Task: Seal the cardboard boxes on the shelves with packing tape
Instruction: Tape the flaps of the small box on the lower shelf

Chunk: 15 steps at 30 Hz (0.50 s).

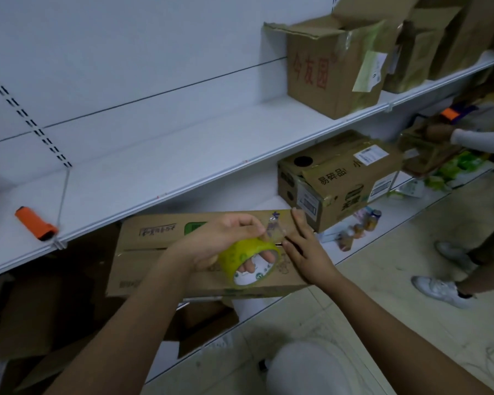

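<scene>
A flat cardboard box (166, 252) lies on the lower shelf, its flaps closed. My left hand (226, 238) grips a yellowish roll of packing tape (250, 262) over the box, fingers through its core, thumb and forefinger pinching the loose clear tape end (273, 228). My right hand (305, 249) lies flat on the box top beside the roll, fingers straight, touching the box near the tape end.
An orange utility knife (35, 223) lies on the white middle shelf (154, 155). More boxes: an open one (331, 69) on that shelf, another (337, 178) to the right of mine. Flattened cardboard (40, 309) lies at lower left. Another person's legs and shoes (445, 289) stand at right.
</scene>
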{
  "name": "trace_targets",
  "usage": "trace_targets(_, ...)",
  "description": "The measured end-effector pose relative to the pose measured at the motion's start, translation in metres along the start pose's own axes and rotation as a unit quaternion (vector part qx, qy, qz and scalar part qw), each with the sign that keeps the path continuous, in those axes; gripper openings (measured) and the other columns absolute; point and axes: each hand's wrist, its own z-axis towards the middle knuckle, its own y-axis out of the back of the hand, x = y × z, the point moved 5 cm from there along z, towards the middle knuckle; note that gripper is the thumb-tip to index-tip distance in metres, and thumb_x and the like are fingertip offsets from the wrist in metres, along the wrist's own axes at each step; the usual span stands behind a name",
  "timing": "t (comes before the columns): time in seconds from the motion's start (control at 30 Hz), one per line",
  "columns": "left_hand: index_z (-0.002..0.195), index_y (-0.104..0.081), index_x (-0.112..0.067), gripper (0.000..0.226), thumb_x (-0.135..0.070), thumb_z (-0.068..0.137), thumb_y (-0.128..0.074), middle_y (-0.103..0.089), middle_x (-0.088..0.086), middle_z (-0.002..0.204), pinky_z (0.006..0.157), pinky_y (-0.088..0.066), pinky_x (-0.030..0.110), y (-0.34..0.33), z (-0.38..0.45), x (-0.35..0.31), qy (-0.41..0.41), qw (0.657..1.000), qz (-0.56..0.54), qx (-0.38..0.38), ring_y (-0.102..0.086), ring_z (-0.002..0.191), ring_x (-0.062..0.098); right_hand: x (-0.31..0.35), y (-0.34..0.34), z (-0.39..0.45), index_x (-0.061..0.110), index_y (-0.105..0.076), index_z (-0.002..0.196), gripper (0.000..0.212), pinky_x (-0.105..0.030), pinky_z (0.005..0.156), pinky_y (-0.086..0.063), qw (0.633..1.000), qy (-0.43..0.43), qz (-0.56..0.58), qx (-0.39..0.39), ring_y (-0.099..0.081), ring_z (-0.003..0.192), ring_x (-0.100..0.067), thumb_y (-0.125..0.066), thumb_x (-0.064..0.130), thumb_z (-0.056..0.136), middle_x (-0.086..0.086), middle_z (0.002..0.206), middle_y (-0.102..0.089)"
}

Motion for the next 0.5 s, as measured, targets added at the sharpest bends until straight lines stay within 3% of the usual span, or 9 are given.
trace_targets(0.13,0.094,-0.062,-0.009,0.015,-0.024,0.093,-0.062,-0.072,0.028,0.093,0.045,-0.053,0.025,0.001,0.037,0.006,0.024,0.998,-0.046,0.041,-0.061,0.05,0.022,-0.004,-0.002,0.014,0.023,-0.055,0.141,0.048,-0.047,0.12,-0.022,0.999,-0.004,0.03,-0.01,-0.012,0.152,-0.019,-0.044,0.045,0.099,-0.002,0.165,-0.015)
trace_targets(0.27,0.094,-0.061,-0.008,0.015,-0.022,0.097,-0.059,-0.072,0.027,0.09,0.046,-0.054,0.025,0.006,0.063,0.004,0.045,0.997,-0.041,0.052,-0.062,0.047,0.019,0.002,0.0,0.021,0.033,-0.049,0.143,0.045,-0.041,0.121,-0.02,0.999,0.015,0.033,-0.022,-0.009,0.152,-0.015,-0.051,0.028,0.099,0.005,0.165,-0.013)
trace_targets(0.33,0.095,-0.06,-0.006,0.017,-0.023,0.099,-0.057,-0.072,0.028,0.091,0.047,-0.055,0.026,0.011,0.069,-0.008,0.052,0.997,0.002,0.055,-0.065,0.05,0.022,0.008,0.003,0.023,0.04,-0.043,0.142,0.047,-0.034,0.121,-0.017,0.999,0.014,0.036,-0.025,-0.006,0.15,-0.005,-0.052,0.024,0.099,0.016,0.162,-0.009)
trace_targets(0.4,0.099,-0.061,-0.003,0.021,-0.024,0.099,-0.058,-0.073,0.028,0.093,0.05,-0.055,0.029,0.018,0.074,-0.017,0.063,0.993,0.074,0.07,-0.067,0.054,0.027,0.009,0.003,0.027,0.04,-0.044,0.143,0.044,-0.025,0.12,-0.013,0.999,0.001,0.031,-0.023,-0.004,0.149,0.001,-0.047,0.032,0.1,0.024,0.16,-0.006)
trace_targets(0.5,0.102,-0.064,0.0,0.026,-0.025,0.101,-0.058,-0.075,0.023,0.089,0.056,-0.056,0.032,0.028,0.091,-0.022,0.085,0.977,0.175,0.082,-0.07,0.06,0.029,0.006,0.0,0.033,0.03,-0.051,0.143,0.041,-0.035,0.122,-0.018,1.0,-0.018,0.017,-0.01,-0.013,0.151,-0.012,-0.042,0.035,0.103,0.009,0.163,-0.019)
